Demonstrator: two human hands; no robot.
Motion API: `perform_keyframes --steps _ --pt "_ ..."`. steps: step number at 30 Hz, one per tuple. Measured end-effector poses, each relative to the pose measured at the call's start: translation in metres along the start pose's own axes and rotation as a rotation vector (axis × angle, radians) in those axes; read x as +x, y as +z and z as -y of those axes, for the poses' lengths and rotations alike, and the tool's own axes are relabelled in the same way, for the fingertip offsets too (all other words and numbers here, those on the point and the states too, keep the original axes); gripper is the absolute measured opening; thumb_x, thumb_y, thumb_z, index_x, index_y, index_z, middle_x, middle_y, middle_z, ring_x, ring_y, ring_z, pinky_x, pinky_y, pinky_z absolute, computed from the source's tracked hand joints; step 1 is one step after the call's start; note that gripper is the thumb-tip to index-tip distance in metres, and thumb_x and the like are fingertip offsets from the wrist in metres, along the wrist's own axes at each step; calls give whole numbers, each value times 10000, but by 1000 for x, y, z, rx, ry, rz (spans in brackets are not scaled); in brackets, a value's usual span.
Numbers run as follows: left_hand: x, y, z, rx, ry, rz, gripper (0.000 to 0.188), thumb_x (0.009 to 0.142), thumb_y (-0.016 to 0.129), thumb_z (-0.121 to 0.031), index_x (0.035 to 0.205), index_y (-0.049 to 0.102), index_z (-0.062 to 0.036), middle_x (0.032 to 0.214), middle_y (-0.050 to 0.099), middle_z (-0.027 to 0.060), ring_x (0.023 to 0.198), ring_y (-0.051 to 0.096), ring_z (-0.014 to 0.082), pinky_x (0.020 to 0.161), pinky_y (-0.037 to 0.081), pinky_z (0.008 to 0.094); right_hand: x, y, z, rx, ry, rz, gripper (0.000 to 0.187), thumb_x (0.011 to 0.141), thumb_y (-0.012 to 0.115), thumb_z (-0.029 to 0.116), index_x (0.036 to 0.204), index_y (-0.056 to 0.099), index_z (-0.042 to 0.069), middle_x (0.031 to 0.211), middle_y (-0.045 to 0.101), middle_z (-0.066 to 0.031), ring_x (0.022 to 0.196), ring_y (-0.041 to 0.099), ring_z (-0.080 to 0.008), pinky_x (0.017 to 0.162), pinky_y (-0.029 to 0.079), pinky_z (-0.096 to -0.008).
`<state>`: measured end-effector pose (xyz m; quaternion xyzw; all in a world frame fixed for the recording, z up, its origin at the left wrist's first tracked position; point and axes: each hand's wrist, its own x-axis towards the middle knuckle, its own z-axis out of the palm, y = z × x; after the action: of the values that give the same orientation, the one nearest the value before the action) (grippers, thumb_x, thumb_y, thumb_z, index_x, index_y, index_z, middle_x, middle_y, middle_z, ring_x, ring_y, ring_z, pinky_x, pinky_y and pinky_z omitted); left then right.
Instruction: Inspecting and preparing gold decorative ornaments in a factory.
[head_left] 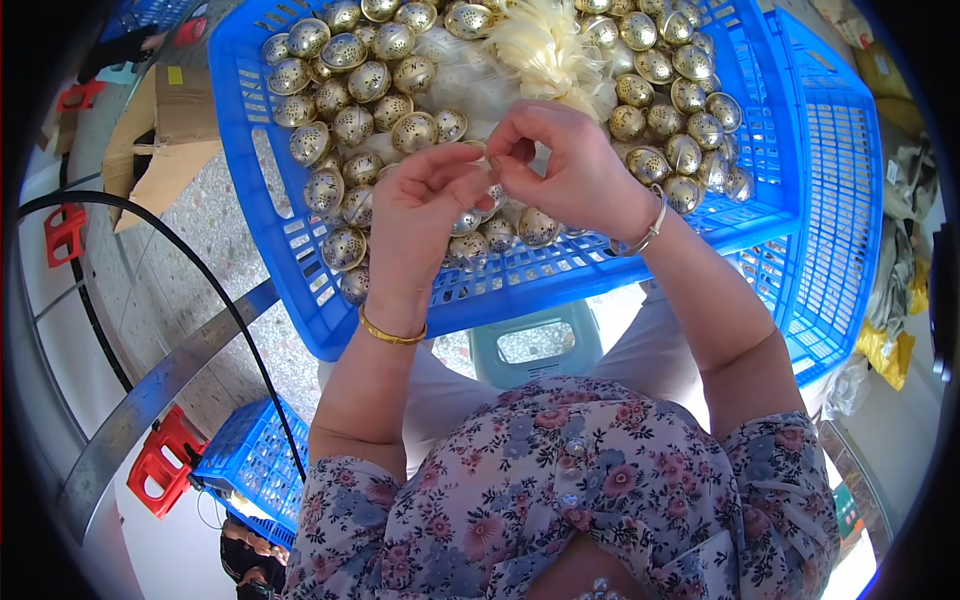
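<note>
Both hands meet over a blue plastic crate in front of my lap. My left hand has its thumb and fingers drawn together in a pinch. Touching its fingertips or nearly so, my right hand is pinched too, thumb against forefinger. Whatever sits between the fingertips is too small to make out. Many gold-silver pierced metal balls with rims fill the crate on both sides. A bundle of cream feathery strands lies just beyond my hands, with translucent whitish material beside it.
Another blue crate stands at the right. A grey-green stool is below, between my knees. At the left are a cardboard box, a black cable, a metal bar, a red stool and a smaller blue crate.
</note>
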<state>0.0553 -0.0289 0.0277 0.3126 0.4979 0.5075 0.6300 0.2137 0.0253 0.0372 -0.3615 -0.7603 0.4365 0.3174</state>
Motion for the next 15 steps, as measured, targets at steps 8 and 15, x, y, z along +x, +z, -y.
perform_keyframes --steps 8,15 --pt "-4 -2 -2 173 24 -85 129 805 597 -45 917 624 14 721 633 46 574 514 52 522 426 180 3 -12 -5 360 289 77 117 822 558 63 907 627 24 760 581 -20 752 528 -66 696 441 -230" --pt "-4 0 -2 189 19 -58 136 842 546 -59 932 620 10 715 632 56 542 490 52 496 410 178 2 -10 -12 326 151 66 135 814 573 12 929 637 41 805 576 -15 767 536 -77 689 441 -228"
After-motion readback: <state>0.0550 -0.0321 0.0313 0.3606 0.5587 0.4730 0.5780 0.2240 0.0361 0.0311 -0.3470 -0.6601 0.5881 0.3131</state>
